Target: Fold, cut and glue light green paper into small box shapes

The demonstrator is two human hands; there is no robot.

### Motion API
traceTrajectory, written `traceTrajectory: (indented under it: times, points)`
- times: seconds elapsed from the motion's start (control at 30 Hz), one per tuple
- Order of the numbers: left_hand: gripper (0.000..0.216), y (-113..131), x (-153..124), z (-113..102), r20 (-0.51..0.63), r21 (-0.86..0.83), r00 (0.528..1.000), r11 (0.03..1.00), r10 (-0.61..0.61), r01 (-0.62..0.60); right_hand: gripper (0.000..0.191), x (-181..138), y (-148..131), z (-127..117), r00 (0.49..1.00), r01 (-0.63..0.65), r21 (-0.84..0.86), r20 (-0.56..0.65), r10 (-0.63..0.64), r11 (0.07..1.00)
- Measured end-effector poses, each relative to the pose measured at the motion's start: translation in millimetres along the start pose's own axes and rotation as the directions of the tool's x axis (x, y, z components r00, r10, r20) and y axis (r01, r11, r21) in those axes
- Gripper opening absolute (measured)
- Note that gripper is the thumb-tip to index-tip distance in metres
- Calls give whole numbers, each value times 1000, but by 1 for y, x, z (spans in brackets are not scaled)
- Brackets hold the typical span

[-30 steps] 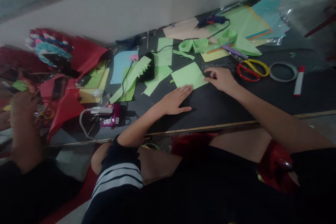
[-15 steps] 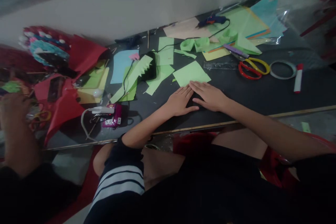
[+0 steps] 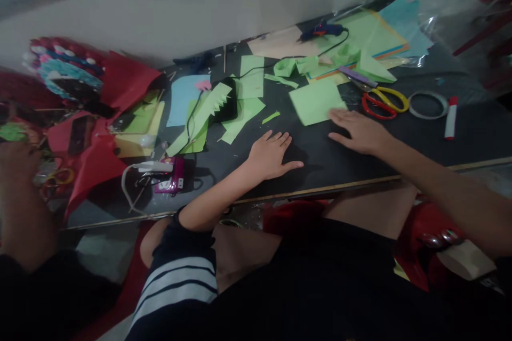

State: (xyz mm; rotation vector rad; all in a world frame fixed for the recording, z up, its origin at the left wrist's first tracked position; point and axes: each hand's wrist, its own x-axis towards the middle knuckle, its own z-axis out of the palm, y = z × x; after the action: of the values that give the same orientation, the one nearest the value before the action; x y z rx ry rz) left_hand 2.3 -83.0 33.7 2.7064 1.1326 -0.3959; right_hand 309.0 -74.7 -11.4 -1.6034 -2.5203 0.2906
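My left hand (image 3: 272, 155) lies flat on the dark table (image 3: 224, 176), its thumb held away from the fingers and nothing in it. A light green square of paper (image 3: 318, 102) rests ahead of my right hand (image 3: 360, 130). The fingertips of that hand touch the paper's lower right corner, and its thumb is spread out. Between the paper and my left hand is a thin green paper strip (image 3: 271, 118). Cut green paper with a zigzag edge (image 3: 210, 112) lies further left.
Scissors (image 3: 380, 104), a tape roll (image 3: 428, 105) and a marker (image 3: 450, 118) are at the right. Behind stand a glue gun (image 3: 326, 30) and stacked coloured paper (image 3: 376, 37). A purple power adapter (image 3: 170, 176) sits left, near red paper (image 3: 98, 170) and another person's arm (image 3: 26, 202).
The green square has slid right and slightly away from me with my right hand, which has parted from my left. The thin strip is now uncovered. My left hand has barely moved.
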Motion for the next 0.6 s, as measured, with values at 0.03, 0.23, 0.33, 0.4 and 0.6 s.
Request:
traceTrajectory:
  times: [0.03, 0.23, 0.33, 0.4, 0.6]
  points:
    - [88, 1, 1, -1, -9, 6, 1000, 1000, -2, 2, 75, -5, 9, -3, 1000, -15, -13, -8, 15, 1000]
    - [50, 3, 16, 1, -229, -7, 973, 999, -36, 35, 76, -2, -6, -12, 999, 4, -138, 35, 1, 990]
    - [50, 3, 22, 13, -389, -39, 921, 999, -22, 8, 69, 15, -51, -2, 994, 81, -134, 84, -70, 988]
    - [56, 2, 24, 21, -387, -21, 921, 999, 37, -49, 68, 24, -72, 4, 994, 81, -121, 86, -71, 989]
    - [59, -8, 18, 21, -198, -32, 979, 997, 57, -65, 60, 22, -65, 2, 995, -80, -88, 53, 84, 993]
